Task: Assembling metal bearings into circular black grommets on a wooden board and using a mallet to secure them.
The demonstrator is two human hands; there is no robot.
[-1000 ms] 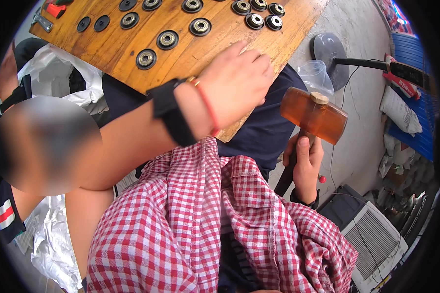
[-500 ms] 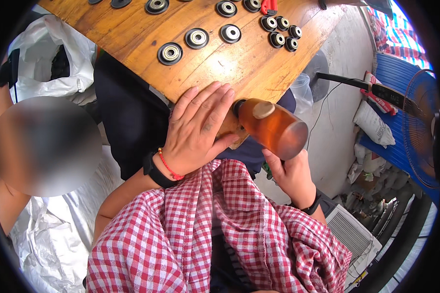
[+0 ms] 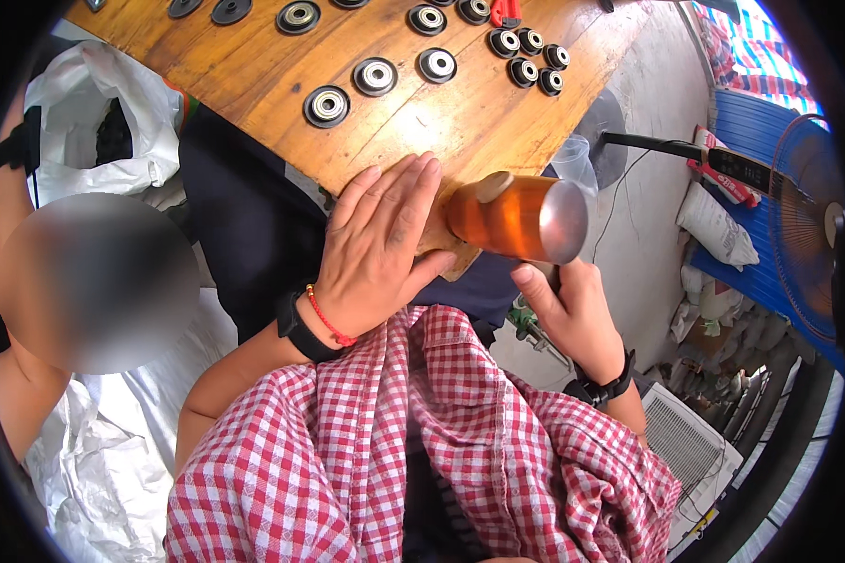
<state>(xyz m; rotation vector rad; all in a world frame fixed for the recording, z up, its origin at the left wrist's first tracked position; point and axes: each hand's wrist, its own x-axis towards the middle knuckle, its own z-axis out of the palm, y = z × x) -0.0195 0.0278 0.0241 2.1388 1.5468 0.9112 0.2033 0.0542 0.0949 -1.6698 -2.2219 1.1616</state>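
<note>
- I'm pressing my left hand flat, fingers together, on the wooden board corner.
- My right hand is clamping the amber mallet — head hovering just beside that corner.
- Next, I reckon: a square tap w/ fingers kept clear — bearings lying farther up.

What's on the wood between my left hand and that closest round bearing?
Nothing: the head view shows bare wooden board between the left hand and the nearest bearing.
</note>
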